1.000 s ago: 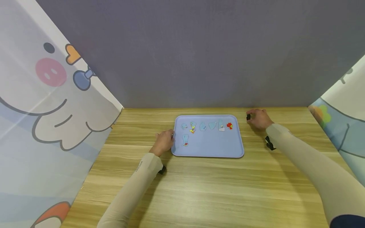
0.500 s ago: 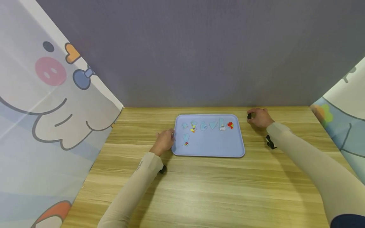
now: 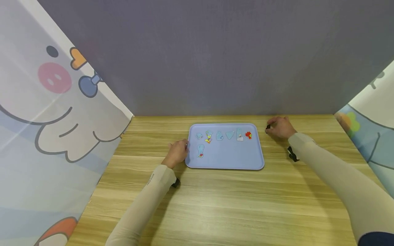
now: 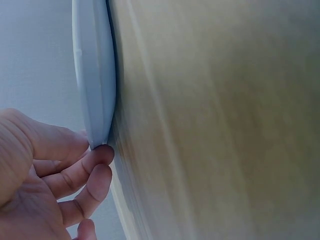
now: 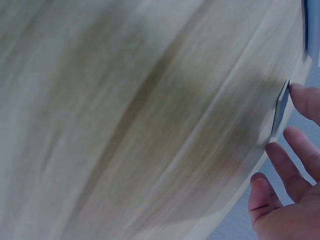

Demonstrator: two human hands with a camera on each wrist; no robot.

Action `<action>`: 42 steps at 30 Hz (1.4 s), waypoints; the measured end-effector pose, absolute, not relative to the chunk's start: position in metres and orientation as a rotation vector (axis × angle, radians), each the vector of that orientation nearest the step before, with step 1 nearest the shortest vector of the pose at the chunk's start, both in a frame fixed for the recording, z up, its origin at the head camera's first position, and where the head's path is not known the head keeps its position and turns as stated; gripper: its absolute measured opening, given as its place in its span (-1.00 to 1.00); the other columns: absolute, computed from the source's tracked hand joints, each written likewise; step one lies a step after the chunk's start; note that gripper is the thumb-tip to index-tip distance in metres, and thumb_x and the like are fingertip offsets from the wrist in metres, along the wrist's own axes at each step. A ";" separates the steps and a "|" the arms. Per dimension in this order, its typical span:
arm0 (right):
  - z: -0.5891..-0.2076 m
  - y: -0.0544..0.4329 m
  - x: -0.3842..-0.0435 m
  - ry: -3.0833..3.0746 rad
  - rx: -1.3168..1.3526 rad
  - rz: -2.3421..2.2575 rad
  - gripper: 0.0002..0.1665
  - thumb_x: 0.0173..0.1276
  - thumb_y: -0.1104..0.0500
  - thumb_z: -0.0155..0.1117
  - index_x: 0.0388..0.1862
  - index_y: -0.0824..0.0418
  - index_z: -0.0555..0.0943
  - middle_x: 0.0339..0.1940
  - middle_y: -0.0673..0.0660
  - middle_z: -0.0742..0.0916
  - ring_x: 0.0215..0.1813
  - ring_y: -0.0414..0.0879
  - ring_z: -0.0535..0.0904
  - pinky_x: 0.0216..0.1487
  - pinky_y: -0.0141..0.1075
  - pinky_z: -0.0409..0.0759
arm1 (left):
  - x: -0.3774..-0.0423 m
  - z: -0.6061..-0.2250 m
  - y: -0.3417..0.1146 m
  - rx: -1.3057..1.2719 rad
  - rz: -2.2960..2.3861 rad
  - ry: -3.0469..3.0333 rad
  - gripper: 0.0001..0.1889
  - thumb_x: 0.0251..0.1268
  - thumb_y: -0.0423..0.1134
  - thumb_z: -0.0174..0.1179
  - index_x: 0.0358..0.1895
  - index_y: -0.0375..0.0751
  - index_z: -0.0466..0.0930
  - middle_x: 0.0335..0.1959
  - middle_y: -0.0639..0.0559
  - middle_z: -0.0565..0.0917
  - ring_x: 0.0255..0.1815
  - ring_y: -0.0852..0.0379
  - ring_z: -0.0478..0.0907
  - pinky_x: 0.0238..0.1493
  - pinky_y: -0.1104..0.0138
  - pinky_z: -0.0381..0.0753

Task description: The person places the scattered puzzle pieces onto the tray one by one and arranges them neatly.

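A light blue tray [image 3: 231, 158] lies on the wooden table. My left hand [image 3: 176, 152] pinches its left rim between thumb and fingers; the left wrist view shows the tray's edge [image 4: 95, 75] at the fingertips. Just beyond the tray's right end, my right hand [image 3: 280, 127] holds a small, thin, dark flat piece [image 3: 267, 127] close to the table. Seen from the right wrist, that piece [image 5: 281, 107] stands tilted on edge, with the thumb at one end and fingertips by the other. Its printed side, if any, is hidden.
Several small flat cut-outs lie on the tray: a row of pale blue ones such as a triangle [image 3: 230, 135], a red one [image 3: 248, 135] at its right end, and a longer one [image 3: 200, 150] below. A grey wall [image 3: 200, 68] rises behind the table.
The dark piece in my right hand has tipped and moved slightly down and left, now looking narrower. My left hand and the tray stay put.
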State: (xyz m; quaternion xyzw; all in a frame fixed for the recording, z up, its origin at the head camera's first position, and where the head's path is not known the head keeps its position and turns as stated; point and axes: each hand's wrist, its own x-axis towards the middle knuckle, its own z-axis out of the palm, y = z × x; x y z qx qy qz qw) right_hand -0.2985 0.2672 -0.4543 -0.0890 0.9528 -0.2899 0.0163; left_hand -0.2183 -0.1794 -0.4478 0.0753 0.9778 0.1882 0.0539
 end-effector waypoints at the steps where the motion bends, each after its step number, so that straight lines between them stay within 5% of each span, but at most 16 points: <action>1: -0.454 0.267 -0.298 2.957 -0.280 -0.893 -0.49 0.14 0.14 0.40 -0.02 0.46 0.56 0.02 0.44 0.60 0.07 0.36 0.27 0.20 0.15 0.12 | -0.218 -0.448 -0.179 0.226 0.574 2.971 -0.65 0.24 -0.38 0.20 0.10 -0.31 0.54 -0.34 -0.02 0.69 -0.23 0.01 0.57 0.11 -0.20 0.11; 8: -0.452 0.268 -0.296 2.941 -0.299 -0.872 -0.47 0.13 0.13 0.42 0.00 0.44 0.57 0.03 0.45 0.59 0.06 0.34 0.26 0.10 0.16 0.22 | -0.218 -0.448 -0.178 0.217 0.571 2.974 -0.64 0.23 -0.38 0.22 0.12 -0.30 0.54 -0.30 -0.03 0.69 -0.22 0.00 0.58 0.12 -0.18 0.13; 28: -0.450 0.266 -0.291 2.974 -0.483 -0.765 -0.51 0.14 0.20 0.41 -0.06 0.55 0.58 -0.05 0.48 0.62 0.03 0.31 0.46 0.24 0.06 0.04 | -0.218 -0.448 -0.178 0.211 0.548 2.964 -0.63 0.25 -0.38 0.20 0.14 -0.29 0.52 -0.30 -0.03 0.68 -0.26 0.02 0.56 0.12 -0.17 0.13; 35: -0.445 0.262 -0.289 2.983 -0.423 -0.938 -0.46 0.17 0.17 0.40 0.06 0.46 0.55 0.02 0.43 0.59 0.05 0.29 0.41 0.06 0.12 0.32 | -0.218 -0.447 -0.179 0.208 0.545 2.945 -0.62 0.28 -0.38 0.17 0.17 -0.30 0.50 -0.23 -0.05 0.69 -0.19 0.01 0.57 0.19 -0.25 0.03; 42: -0.431 0.255 -0.282 3.025 -0.523 -0.976 -0.52 0.20 0.06 0.39 0.01 0.32 0.63 -0.04 0.30 0.59 0.05 0.25 0.37 0.01 0.12 0.34 | -0.218 -0.446 -0.178 0.200 0.547 2.939 -0.61 0.28 -0.37 0.17 0.17 -0.31 0.48 -0.21 -0.07 0.69 -0.13 -0.03 0.58 0.20 -0.27 0.01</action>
